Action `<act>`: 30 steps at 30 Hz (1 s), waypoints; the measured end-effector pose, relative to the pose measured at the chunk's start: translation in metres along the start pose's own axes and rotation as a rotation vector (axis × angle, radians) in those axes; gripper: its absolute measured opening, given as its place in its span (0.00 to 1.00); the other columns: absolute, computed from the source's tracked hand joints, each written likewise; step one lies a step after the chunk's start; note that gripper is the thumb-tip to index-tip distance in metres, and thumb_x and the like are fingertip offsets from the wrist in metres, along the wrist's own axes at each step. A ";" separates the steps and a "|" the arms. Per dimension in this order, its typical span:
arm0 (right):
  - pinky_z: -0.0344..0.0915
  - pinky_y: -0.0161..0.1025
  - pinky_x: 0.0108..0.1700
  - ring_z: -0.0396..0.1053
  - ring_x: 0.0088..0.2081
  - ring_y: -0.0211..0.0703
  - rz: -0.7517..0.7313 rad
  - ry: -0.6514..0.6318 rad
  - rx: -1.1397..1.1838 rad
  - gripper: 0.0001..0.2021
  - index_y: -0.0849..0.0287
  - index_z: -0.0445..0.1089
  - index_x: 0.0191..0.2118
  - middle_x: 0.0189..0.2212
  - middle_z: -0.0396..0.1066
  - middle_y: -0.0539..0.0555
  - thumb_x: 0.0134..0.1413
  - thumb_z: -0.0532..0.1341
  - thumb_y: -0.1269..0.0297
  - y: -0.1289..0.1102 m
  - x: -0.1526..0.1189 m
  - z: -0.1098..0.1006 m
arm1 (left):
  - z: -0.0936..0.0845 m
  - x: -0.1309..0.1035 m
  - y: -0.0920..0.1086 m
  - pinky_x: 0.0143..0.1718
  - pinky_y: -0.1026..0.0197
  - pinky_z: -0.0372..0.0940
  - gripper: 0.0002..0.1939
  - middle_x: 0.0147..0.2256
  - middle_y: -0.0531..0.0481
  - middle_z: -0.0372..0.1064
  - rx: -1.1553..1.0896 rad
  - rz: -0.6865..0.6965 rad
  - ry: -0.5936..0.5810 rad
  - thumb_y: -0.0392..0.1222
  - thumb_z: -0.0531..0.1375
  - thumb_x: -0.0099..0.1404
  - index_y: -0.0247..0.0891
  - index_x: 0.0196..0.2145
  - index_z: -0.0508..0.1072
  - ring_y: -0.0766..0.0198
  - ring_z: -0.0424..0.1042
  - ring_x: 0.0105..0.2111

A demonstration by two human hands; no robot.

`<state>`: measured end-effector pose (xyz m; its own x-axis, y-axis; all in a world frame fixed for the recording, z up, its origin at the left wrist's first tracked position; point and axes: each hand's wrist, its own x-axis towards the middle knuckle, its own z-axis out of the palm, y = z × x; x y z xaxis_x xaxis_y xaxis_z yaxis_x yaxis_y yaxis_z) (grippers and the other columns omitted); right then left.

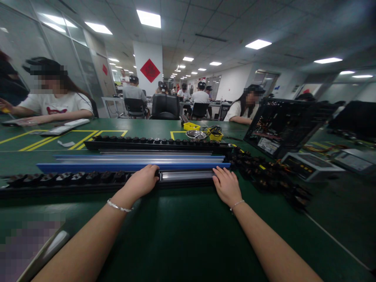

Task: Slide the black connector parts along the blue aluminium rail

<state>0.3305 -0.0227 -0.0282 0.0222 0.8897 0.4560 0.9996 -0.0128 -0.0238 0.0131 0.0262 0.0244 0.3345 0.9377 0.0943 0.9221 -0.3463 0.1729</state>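
Across the bench in front of me lies a long black power strip housing (188,177), with a row of black socket modules (78,178) along its left part. Its right part shows a bare silvery channel. My left hand (142,182) is closed at the right end of the row, its fingers curled over a black socket module (158,176) that they mostly hide. My right hand (229,186) grips the housing near its right end, thumb on the near side and fingers over the far edge.
Behind the housing lie blue-edged metal rails (132,166) and a second strip full of sockets (152,143). Loose black sockets (264,172) pile up on the right, near a power supply box (311,166) and an open computer case (282,125). Co-workers sit across the bench.
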 end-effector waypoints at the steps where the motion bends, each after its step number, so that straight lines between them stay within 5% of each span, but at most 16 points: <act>1: 0.48 0.51 0.58 0.54 0.58 0.50 0.000 -0.001 0.000 0.23 0.56 0.63 0.55 0.56 0.61 0.52 0.62 0.42 0.56 0.000 0.000 0.000 | 0.000 0.000 0.000 0.51 0.53 0.59 0.21 0.51 0.41 0.65 -0.001 0.005 0.003 0.42 0.52 0.60 0.36 0.52 0.63 0.53 0.66 0.49; 16: 0.49 0.51 0.58 0.54 0.58 0.50 -0.007 0.018 -0.004 0.23 0.56 0.63 0.55 0.56 0.61 0.52 0.62 0.42 0.57 0.001 0.000 0.002 | 0.010 0.003 0.007 0.51 0.55 0.59 0.22 0.51 0.41 0.65 -0.090 0.056 0.043 0.43 0.53 0.60 0.36 0.52 0.63 0.55 0.65 0.50; 22: 0.48 0.51 0.58 0.54 0.58 0.49 -0.006 0.020 -0.005 0.23 0.56 0.63 0.55 0.56 0.61 0.52 0.62 0.42 0.57 0.002 0.000 0.003 | 0.010 0.003 0.002 0.54 0.55 0.55 0.31 0.56 0.38 0.59 -0.054 0.080 0.005 0.50 0.53 0.59 0.31 0.57 0.58 0.53 0.61 0.54; 30: 0.49 0.52 0.57 0.54 0.58 0.49 -0.003 0.012 0.001 0.23 0.55 0.62 0.56 0.56 0.61 0.53 0.61 0.42 0.56 0.002 0.000 0.002 | 0.013 -0.003 0.001 0.59 0.48 0.45 0.42 0.63 0.37 0.42 0.136 0.114 -0.115 0.61 0.50 0.58 0.28 0.61 0.51 0.48 0.40 0.63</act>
<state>0.3324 -0.0217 -0.0300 0.0198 0.8841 0.4669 0.9997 -0.0101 -0.0232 0.0158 0.0235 0.0120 0.4510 0.8925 -0.0082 0.8922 -0.4506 0.0324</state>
